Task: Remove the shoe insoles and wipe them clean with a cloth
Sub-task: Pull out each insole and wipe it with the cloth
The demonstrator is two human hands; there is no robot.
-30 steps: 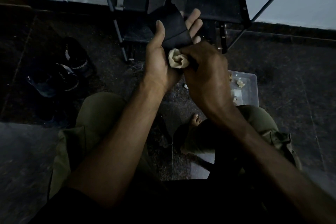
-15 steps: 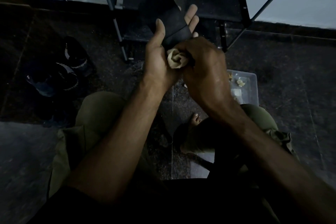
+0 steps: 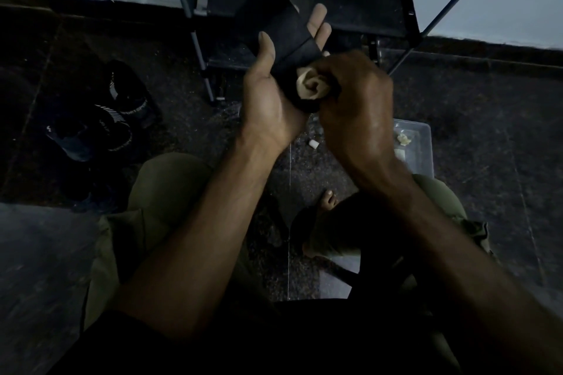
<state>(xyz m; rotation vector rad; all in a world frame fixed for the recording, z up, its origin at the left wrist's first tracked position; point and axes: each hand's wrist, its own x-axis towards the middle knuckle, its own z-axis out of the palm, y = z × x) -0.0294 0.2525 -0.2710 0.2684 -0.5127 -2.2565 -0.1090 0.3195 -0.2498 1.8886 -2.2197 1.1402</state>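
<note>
Here left hand [image 3: 271,100] cradles black insole [image 3: 274,30], thumb over; right hand [image 3: 353,106] apparently clutches balled cloth [image 3: 312,87].

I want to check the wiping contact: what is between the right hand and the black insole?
In the head view, a wadded pale cloth, gripped by the right hand, sits against the insole, which the left hand holds.

Both forearms [image 3: 189,240] bare, no sleeves seen; olive-green trousers [image 3: 158,192] worn, pocket flap at right knee; dark top below; foot [image 3: 329,199] bare
</note>
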